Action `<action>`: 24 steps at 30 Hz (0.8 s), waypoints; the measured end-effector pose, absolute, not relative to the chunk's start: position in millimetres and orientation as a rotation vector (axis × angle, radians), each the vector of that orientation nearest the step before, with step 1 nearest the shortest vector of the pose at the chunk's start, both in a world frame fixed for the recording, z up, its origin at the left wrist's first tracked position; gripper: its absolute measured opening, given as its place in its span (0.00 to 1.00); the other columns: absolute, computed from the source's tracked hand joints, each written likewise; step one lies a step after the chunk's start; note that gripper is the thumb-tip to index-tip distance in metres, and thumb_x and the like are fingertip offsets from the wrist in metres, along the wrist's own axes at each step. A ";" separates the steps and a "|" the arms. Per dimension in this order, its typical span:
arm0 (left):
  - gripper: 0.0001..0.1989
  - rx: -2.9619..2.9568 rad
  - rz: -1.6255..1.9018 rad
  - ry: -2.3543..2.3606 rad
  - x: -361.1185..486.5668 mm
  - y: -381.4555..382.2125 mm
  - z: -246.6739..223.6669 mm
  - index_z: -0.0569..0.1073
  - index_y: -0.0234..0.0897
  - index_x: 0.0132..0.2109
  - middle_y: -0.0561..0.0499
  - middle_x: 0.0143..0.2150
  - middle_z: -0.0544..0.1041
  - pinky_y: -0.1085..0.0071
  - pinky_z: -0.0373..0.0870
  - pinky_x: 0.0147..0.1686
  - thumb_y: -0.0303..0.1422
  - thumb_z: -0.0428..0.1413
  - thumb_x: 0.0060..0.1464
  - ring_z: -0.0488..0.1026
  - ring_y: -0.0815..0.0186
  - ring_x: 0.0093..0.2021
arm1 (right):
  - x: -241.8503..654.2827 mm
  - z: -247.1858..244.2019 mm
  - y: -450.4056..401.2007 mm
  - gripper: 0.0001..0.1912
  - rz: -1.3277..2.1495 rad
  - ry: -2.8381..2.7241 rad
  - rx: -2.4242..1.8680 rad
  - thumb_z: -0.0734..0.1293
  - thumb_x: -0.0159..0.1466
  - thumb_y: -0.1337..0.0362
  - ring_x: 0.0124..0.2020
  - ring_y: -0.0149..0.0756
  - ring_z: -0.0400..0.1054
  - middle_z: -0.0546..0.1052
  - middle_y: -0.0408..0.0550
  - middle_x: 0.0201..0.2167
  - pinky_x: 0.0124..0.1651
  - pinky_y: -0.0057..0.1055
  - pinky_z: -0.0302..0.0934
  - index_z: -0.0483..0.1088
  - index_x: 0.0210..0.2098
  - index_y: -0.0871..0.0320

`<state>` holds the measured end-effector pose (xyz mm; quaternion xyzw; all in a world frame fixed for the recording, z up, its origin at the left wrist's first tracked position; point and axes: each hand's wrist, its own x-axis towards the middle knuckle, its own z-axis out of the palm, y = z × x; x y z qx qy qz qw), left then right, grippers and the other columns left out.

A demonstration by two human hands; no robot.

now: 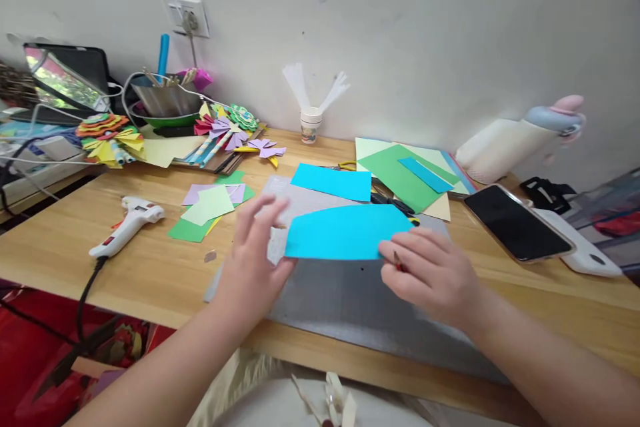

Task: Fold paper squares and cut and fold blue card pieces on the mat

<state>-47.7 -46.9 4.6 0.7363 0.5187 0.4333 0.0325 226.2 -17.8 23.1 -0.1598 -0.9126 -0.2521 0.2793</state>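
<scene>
1. The right hand [435, 273] has its grip closed on the lower right corner of a blue sheet [350, 233], held over a grey mat [330, 303] on the wooden counter [60, 230]. A slim pointed thing [398, 261] shows between its fingers, too small to name surely.
2. The left hand [255, 247] has its fingers spread apart, the thumb by the sheet's lower left corner; I cannot tell whether it touches.
3. With the hold mostly at one corner, the sheet could sag, swing or crease there if the right hand turns sharply.
4. The pointed thing sits close to the paper, so a slip of those fingers could mark or pierce it.
5. A second blue piece [333, 181] lies just behind; a low sweep could push it against the black-handled tool [395, 204] beside it.
6. On the left, the glue gun [133, 223] lies near loose paper scraps [213, 205]. Its cord [87, 293] drops over the counter's edge, so a snag there could drag it off. If it is hot, which I cannot tell, its nozzle could burn a straying arm.
</scene>
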 end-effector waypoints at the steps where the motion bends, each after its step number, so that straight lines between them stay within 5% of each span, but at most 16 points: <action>1: 0.25 2.358 1.192 1.543 -44.1 -46.9 0.2 0.65 0.44 0.54 0.46 0.58 0.64 0.64 0.70 0.45 0.20 0.55 0.49 0.71 0.62 0.47 | 232.4 12.1 -24.4 0.09 -0.637 -2.484 -0.473 0.65 0.61 0.76 0.39 0.39 0.68 0.77 0.48 0.35 0.42 0.40 0.64 0.64 0.33 0.56; 6: 0.10 2.669 0.557 1.397 -37.0 -46.1 -16.1 0.71 0.40 0.37 0.51 0.46 0.74 0.60 0.66 0.45 0.20 0.52 0.53 0.70 0.58 0.49 | 256.3 -32.7 -44.3 0.11 -0.235 -2.565 -0.758 0.57 0.65 0.78 0.39 0.38 0.68 0.77 0.50 0.35 0.43 0.38 0.64 0.65 0.34 0.58; 13: 0.10 2.791 0.133 1.246 -30.9 -36.8 -2.7 0.73 0.42 0.45 0.51 0.43 0.77 0.59 0.61 0.44 0.26 0.51 0.59 0.71 0.59 0.44 | 261.2 -31.7 -38.1 0.14 0.177 -2.575 -1.051 0.56 0.64 0.77 0.30 0.35 0.63 0.72 0.46 0.27 0.34 0.32 0.58 0.60 0.26 0.56; 19: 0.11 2.635 0.028 1.247 -30.9 -14.1 11.8 0.77 0.42 0.36 0.53 0.38 0.77 0.62 0.57 0.43 0.34 0.49 0.62 0.72 0.61 0.42 | 263.2 -13.9 -18.0 0.05 0.563 -2.481 -1.366 0.61 0.65 0.68 0.25 0.31 0.61 0.68 0.39 0.24 0.29 0.28 0.54 0.60 0.32 0.55; 24: 0.22 2.403 -0.081 1.264 -29.1 20.1 19.5 0.71 0.37 0.24 0.52 0.27 0.74 0.65 0.58 0.38 0.41 0.45 0.62 0.68 0.65 0.30 | 259.9 -10.5 6.5 0.07 0.639 -2.393 -1.502 0.63 0.62 0.67 0.25 0.31 0.61 0.66 0.37 0.23 0.28 0.27 0.54 0.57 0.31 0.54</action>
